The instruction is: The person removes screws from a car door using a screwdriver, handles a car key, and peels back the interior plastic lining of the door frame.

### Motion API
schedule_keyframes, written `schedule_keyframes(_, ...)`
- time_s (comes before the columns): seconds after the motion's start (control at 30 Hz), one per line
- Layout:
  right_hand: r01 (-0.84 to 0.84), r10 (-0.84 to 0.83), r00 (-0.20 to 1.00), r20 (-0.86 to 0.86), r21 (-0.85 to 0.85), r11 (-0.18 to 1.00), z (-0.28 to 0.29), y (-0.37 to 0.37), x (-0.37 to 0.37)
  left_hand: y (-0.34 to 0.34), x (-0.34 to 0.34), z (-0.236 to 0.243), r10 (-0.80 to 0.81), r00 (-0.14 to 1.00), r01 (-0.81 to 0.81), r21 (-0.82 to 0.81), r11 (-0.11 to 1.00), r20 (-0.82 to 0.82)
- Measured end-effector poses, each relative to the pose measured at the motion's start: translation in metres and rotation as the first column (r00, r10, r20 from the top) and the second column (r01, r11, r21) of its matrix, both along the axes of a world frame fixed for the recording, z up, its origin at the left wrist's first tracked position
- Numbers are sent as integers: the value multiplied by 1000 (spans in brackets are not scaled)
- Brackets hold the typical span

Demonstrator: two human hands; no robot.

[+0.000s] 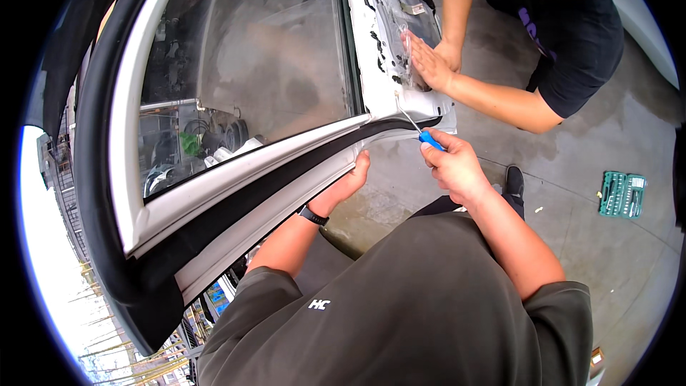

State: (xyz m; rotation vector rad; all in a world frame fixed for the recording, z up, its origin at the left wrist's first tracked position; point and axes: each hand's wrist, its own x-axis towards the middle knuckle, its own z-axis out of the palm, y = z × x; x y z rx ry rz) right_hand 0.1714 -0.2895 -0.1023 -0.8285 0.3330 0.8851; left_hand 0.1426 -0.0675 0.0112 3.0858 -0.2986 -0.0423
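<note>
My right hand (pixel 455 170) holds a screwdriver with a blue handle (pixel 433 141), its thin shaft angled up-left to the white door's metal edge (pixel 386 99). My left hand (pixel 346 184) grips the lower edge of the pale door frame (pixel 251 223), beside a long black rubber strip (pixel 214 214). The window glass (pixel 250 78) lies above the strip. Across from me, a co-worker's hands (pixel 432 64) press on crinkled clear plastic film (pixel 406 46) on the door's inner panel.
A co-worker in a dark T-shirt (pixel 575 53) leans in at the upper right. A green open socket case (pixel 622 194) lies on the concrete floor (pixel 557 243) at right. A dark shoe (pixel 514 180) stands near my right arm. A pale car body panel (pixel 643 25) edges the far right.
</note>
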Motion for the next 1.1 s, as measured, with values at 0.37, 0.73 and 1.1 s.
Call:
schedule_keyframes(0.37,-39,46,997,-68,109,993,-7,-11,1,-1,-3,-2,41,998,-41,1,999,-45)
schedule_keyframes(0.73,-28,34,998,-58,92,995,22,-1,2,25,-10,-22,58,995,-60,-26,998,-81)
schedule_keyframes(1.1,129,-70,966,-251,225,966,49,13,5,27,-5,-27,-71,995,77,-75,994,76)
